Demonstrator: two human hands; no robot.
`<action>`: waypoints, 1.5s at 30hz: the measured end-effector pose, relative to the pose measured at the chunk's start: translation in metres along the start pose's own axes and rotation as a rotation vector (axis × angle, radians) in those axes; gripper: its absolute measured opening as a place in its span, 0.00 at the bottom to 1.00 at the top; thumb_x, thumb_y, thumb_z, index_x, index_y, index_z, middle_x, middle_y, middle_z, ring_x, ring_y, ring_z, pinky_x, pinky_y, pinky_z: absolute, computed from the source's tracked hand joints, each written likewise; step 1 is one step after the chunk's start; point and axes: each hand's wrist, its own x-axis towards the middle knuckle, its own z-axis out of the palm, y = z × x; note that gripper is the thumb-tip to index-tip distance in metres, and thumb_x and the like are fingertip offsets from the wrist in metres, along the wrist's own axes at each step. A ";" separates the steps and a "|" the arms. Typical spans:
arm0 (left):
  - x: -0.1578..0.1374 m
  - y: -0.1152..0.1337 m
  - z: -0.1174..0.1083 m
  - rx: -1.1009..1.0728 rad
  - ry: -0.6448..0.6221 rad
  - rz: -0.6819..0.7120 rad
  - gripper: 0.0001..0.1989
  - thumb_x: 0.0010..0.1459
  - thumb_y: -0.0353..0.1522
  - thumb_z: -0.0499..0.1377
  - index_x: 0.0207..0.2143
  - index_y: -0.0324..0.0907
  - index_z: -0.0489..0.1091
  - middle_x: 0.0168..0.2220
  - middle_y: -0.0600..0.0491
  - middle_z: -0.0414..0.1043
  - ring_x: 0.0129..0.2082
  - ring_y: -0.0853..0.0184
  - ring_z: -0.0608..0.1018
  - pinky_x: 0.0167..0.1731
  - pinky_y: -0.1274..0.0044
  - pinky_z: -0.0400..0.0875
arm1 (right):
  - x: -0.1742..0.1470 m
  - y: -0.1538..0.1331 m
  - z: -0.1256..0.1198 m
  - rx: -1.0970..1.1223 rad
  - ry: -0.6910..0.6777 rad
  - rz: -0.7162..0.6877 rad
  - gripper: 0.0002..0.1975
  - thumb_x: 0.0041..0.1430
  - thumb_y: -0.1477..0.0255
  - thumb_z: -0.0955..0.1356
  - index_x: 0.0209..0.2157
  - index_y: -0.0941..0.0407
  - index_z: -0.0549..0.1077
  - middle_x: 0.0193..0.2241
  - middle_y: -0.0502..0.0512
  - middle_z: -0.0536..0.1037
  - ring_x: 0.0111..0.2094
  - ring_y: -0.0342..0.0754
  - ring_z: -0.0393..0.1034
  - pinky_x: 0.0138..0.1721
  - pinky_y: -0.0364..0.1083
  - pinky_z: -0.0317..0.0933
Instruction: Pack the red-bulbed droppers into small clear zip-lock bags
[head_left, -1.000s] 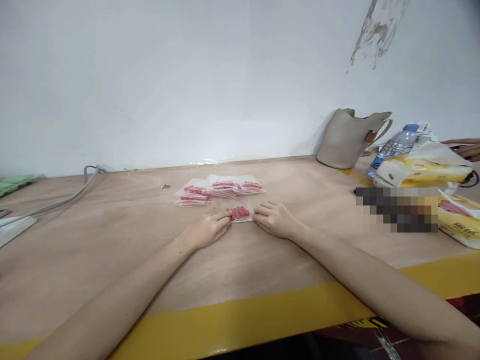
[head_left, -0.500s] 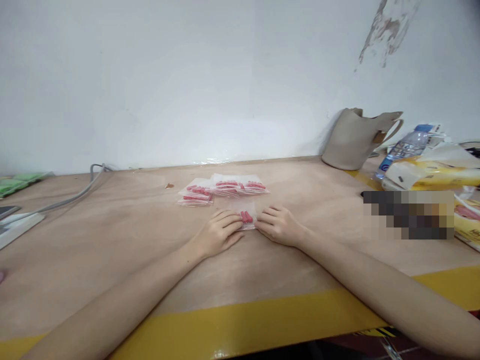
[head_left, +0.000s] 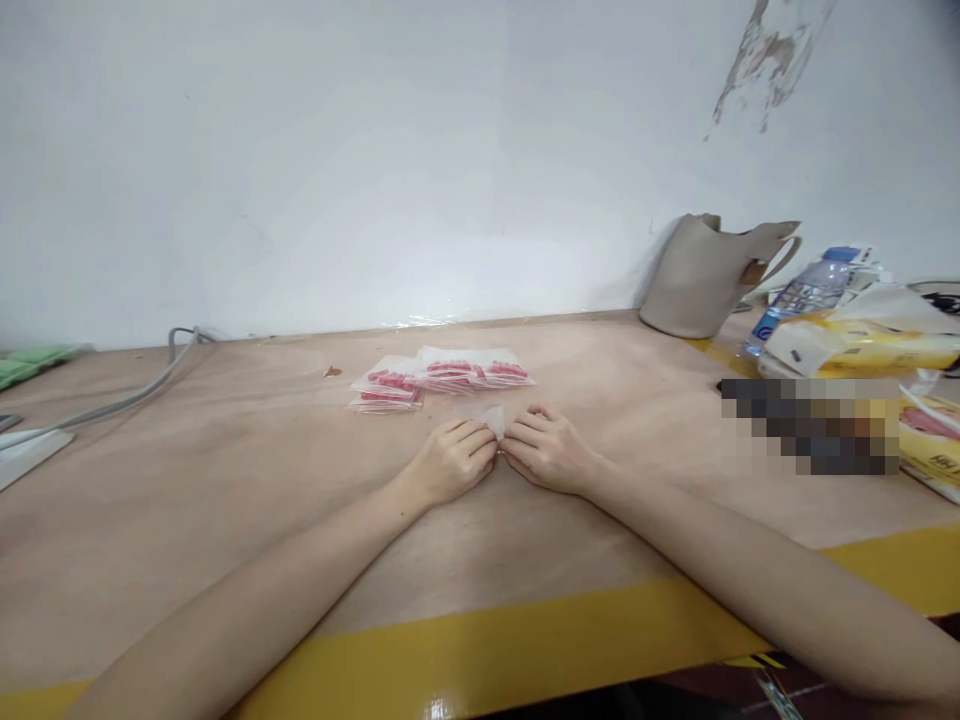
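Note:
A small clear plastic bag (head_left: 492, 418) lies on the table between my hands, and only its far part shows. My left hand (head_left: 459, 458) is closed over the bag's near left side, thumb and fingers together. From the other side, my right hand (head_left: 546, 450) pinches the near right part, its fingertips almost touching the left ones. The red pieces inside this bag are hidden by my fingers. Just beyond my hands, overlapping clear bags with red pieces form a left stack (head_left: 388, 383) and a right group (head_left: 474, 368).
The brown-covered table (head_left: 225, 480) has a yellow tape edge (head_left: 480, 645). At right stand a beige bag (head_left: 686, 280), a water bottle (head_left: 810, 290) and yellow packaging (head_left: 862, 340), near a pixelated patch. A grey cable (head_left: 142, 388) and a green item (head_left: 37, 364) lie left.
My left hand has moved right, closing the gap to my right hand. The fingers now cover the red pieces in the bag, which were visible before. The view has shifted slightly.

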 end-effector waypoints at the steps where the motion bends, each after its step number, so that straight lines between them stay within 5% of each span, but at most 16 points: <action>1: 0.000 0.000 0.000 0.007 -0.005 0.008 0.11 0.59 0.26 0.50 0.27 0.38 0.69 0.30 0.48 0.74 0.33 0.65 0.76 0.34 0.73 0.71 | 0.000 0.000 0.000 -0.001 -0.003 -0.005 0.13 0.59 0.78 0.60 0.23 0.58 0.70 0.22 0.52 0.70 0.29 0.44 0.57 0.36 0.46 0.50; 19: -0.038 -0.014 -0.046 0.069 -0.040 -0.007 0.06 0.60 0.26 0.52 0.34 0.39 0.68 0.33 0.49 0.74 0.34 0.64 0.76 0.37 0.71 0.71 | -0.008 0.003 -0.006 0.021 -0.020 0.049 0.12 0.59 0.79 0.59 0.26 0.57 0.69 0.21 0.50 0.69 0.27 0.42 0.59 0.39 0.47 0.49; 25: -0.039 -0.011 -0.042 0.071 -0.089 -0.133 0.14 0.63 0.27 0.47 0.26 0.39 0.65 0.22 0.52 0.67 0.24 0.67 0.71 0.26 0.74 0.67 | -0.010 0.004 -0.008 0.058 -0.031 0.074 0.11 0.58 0.79 0.59 0.26 0.57 0.69 0.21 0.50 0.70 0.27 0.42 0.60 0.39 0.47 0.50; 30: -0.040 -0.010 -0.037 -0.025 -0.110 -0.111 0.10 0.63 0.29 0.49 0.31 0.39 0.68 0.25 0.52 0.70 0.26 0.67 0.72 0.29 0.75 0.68 | -0.006 0.002 -0.008 0.143 -0.068 0.140 0.08 0.57 0.73 0.62 0.33 0.58 0.72 0.31 0.55 0.75 0.35 0.47 0.65 0.42 0.50 0.54; 35: -0.036 -0.010 -0.037 -0.272 -0.138 -0.245 0.11 0.62 0.34 0.53 0.44 0.40 0.67 0.38 0.48 0.72 0.38 0.64 0.74 0.39 0.73 0.69 | 0.002 -0.008 0.002 0.450 -0.186 0.155 0.19 0.60 0.73 0.61 0.53 0.56 0.65 0.49 0.57 0.71 0.51 0.49 0.63 0.50 0.51 0.59; 41: -0.039 -0.016 -0.033 -0.337 -0.194 -0.414 0.08 0.61 0.30 0.51 0.40 0.40 0.68 0.37 0.50 0.72 0.36 0.67 0.74 0.37 0.76 0.70 | -0.014 0.022 -0.028 0.787 -0.400 0.263 0.18 0.55 0.82 0.61 0.42 0.53 0.74 0.43 0.52 0.76 0.45 0.44 0.70 0.46 0.44 0.65; 45: -0.039 -0.016 -0.031 -0.263 -0.207 -0.420 0.08 0.60 0.31 0.53 0.39 0.41 0.69 0.37 0.50 0.72 0.38 0.66 0.74 0.40 0.74 0.69 | -0.040 0.064 -0.051 0.631 -0.589 0.547 0.16 0.42 0.86 0.64 0.31 0.55 0.76 0.32 0.52 0.79 0.32 0.47 0.74 0.31 0.42 0.66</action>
